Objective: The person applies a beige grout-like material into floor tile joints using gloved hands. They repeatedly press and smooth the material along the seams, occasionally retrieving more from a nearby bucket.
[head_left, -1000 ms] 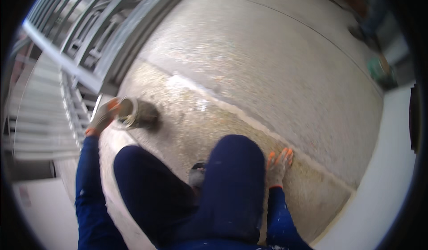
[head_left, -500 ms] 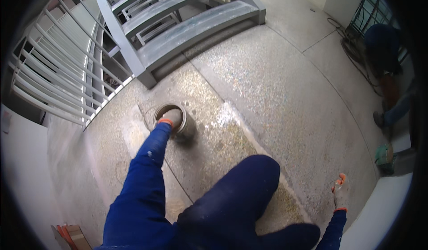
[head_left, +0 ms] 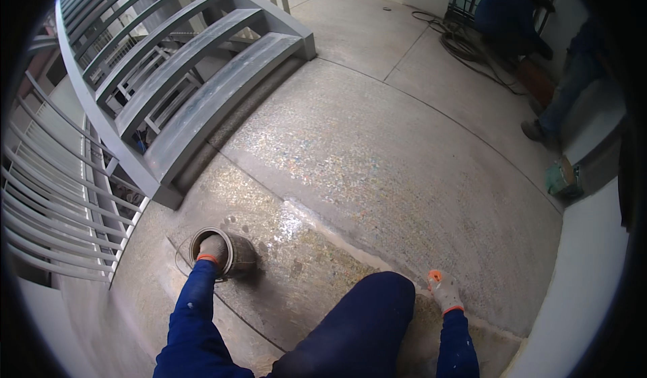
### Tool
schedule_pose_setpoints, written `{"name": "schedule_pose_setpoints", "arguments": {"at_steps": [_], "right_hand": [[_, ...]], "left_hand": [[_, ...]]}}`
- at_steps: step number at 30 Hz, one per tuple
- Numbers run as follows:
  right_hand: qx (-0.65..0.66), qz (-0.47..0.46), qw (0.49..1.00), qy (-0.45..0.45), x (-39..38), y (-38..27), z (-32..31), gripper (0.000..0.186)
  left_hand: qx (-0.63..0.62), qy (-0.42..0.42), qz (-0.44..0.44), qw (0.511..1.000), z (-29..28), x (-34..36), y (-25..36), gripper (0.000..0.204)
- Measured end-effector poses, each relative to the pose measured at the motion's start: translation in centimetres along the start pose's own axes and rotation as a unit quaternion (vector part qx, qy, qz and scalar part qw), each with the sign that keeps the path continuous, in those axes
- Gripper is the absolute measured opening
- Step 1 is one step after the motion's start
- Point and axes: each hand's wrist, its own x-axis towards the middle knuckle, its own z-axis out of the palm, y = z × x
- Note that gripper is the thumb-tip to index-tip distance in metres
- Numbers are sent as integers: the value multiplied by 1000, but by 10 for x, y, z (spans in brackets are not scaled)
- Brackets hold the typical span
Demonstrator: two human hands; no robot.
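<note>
My left hand (head_left: 213, 248), in a pale glove with an orange cuff, reaches into the mouth of a round grey paint can (head_left: 242, 255). Its fingers are hidden inside the can, so their grip does not show. A thin wire handle hangs at the can's left side. My right hand (head_left: 445, 292) wears a matching glove with orange on the fingers. It is just right of my knee, low over the speckled floor (head_left: 364, 182), with its fingers curled in. What they hold, if anything, I cannot make out.
Grey metal stairs (head_left: 222, 75) rise at the far left, beside a white railing (head_left: 67, 233). At the far right a person (head_left: 505, 21) bends near coiled cables (head_left: 461, 44); another person's leg (head_left: 566, 102) is closer. A green object (head_left: 563, 179) sits by the right wall.
The view has swung right and up. My right hand has come inward from the far right to beside my knee. My left hand is still in the can.
</note>
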Motion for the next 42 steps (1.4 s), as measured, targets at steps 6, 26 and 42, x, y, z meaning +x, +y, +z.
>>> {"name": "schedule_pose_setpoints", "arguments": {"at_steps": [6,26,42], "right_hand": [[418,78,903,-58,5,23,-6,36],[787,-70,612,-4,-30,-10,-149,52],[227,114,938,235,-142,334,-7,64]], "left_hand": [[-169,-66,-135,974,-133,-9,24,30],[-730,-203,287,585,-332,-72,754,56],[-315,-270,630,656,-186,-209,829,67]]}}
